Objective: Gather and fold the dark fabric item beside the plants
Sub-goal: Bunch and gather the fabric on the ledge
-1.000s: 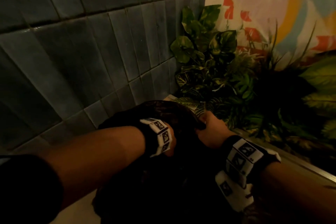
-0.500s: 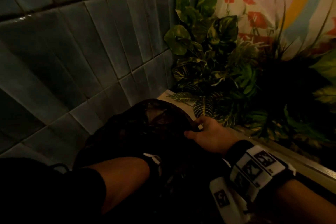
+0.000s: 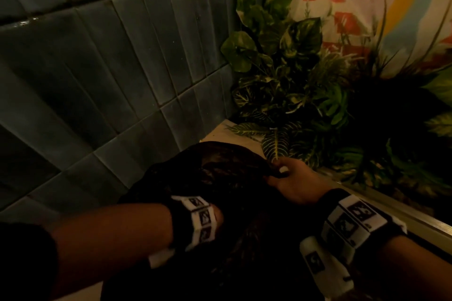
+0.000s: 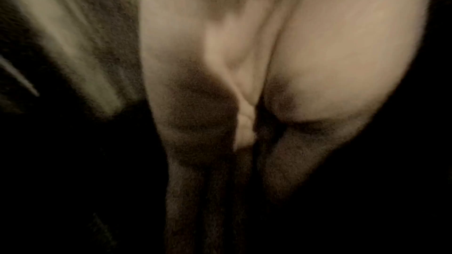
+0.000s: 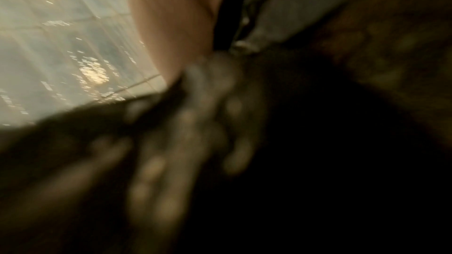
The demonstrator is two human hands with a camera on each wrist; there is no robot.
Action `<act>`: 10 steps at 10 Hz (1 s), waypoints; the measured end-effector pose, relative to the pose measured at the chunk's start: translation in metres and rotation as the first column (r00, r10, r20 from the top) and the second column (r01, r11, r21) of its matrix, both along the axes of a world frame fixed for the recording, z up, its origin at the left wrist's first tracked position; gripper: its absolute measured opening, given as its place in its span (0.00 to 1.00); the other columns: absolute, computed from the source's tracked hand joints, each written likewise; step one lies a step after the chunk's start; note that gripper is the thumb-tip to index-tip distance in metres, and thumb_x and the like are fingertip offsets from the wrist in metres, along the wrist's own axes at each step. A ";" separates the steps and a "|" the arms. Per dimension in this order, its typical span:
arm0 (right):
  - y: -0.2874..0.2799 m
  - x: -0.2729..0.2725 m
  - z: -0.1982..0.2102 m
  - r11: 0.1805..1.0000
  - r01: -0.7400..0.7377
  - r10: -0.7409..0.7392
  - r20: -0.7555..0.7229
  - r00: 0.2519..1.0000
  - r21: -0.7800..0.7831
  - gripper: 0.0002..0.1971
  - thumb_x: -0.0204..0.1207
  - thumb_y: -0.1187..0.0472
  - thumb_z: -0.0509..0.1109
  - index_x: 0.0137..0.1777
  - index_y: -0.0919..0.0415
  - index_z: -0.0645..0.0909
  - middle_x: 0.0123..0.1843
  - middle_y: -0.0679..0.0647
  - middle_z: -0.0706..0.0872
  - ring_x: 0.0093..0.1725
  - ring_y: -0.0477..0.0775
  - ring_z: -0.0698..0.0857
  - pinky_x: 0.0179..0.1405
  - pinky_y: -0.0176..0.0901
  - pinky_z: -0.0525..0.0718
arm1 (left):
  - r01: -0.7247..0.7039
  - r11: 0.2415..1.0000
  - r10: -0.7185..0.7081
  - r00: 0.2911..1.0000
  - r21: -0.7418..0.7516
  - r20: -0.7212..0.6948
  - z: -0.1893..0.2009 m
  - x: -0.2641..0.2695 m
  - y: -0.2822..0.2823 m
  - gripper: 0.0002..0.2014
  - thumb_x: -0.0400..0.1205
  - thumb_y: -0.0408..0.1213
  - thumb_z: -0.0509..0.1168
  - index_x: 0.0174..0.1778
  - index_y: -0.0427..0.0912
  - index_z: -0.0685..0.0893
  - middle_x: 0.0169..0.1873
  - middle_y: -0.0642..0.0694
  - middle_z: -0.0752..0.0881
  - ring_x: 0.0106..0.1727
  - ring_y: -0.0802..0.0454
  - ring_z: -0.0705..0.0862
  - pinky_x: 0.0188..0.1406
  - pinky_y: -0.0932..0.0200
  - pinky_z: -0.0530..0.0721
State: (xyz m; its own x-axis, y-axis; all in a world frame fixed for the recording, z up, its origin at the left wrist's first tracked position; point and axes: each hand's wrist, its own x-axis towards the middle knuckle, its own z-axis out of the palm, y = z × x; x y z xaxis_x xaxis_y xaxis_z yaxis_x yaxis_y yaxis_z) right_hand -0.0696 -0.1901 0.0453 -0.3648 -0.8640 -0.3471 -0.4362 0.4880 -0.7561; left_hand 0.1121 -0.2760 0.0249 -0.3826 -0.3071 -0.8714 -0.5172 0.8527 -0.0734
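head view only: plants (image 3: pixel 288 76)

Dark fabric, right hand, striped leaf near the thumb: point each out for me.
dark fabric (image 3: pixel 220 166): head view, on the raised hump near the tiles.
right hand (image 3: pixel 293 183): head view, on the back of the hand, which pinches the fabric's edge.
striped leaf (image 3: pixel 275 145): head view, on its pale midrib.

A pale ledge (image 3: pixel 221 133) carries the dark fabric (image 3: pixel 220 173) beside plants (image 3: pixel 293 95).
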 end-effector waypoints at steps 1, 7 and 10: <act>-0.002 -0.005 -0.007 0.998 -0.002 0.003 -0.009 1.000 0.062 0.08 0.70 0.48 0.75 0.45 0.47 0.82 0.58 0.59 0.86 0.46 0.54 0.87 0.38 0.39 0.83 | 0.132 0.991 -0.133 0.989 -0.015 -0.071 0.036 0.005 0.012 0.17 0.79 0.41 0.66 0.64 0.43 0.82 0.60 0.45 0.87 0.59 0.47 0.86 0.56 0.56 0.83; 0.017 0.048 0.022 0.961 -0.223 0.200 0.145 0.969 0.166 0.16 0.77 0.52 0.70 0.62 0.57 0.84 0.59 0.49 0.88 0.56 0.46 0.86 0.58 0.25 0.81 | -0.368 0.844 0.535 0.533 0.390 -0.655 0.031 0.070 -0.096 0.08 0.84 0.42 0.63 0.46 0.57 0.87 0.40 0.62 0.87 0.39 0.70 0.82 0.51 0.64 0.80; -0.008 0.040 0.007 0.990 0.143 -0.143 0.214 0.966 0.017 0.05 0.75 0.59 0.73 0.41 0.60 0.86 0.48 0.57 0.88 0.40 0.45 0.86 0.35 0.27 0.85 | -0.622 0.590 0.731 0.139 0.515 -0.668 0.017 0.086 -0.095 0.16 0.83 0.45 0.63 0.58 0.36 0.86 0.54 0.45 0.87 0.56 0.50 0.84 0.62 0.58 0.79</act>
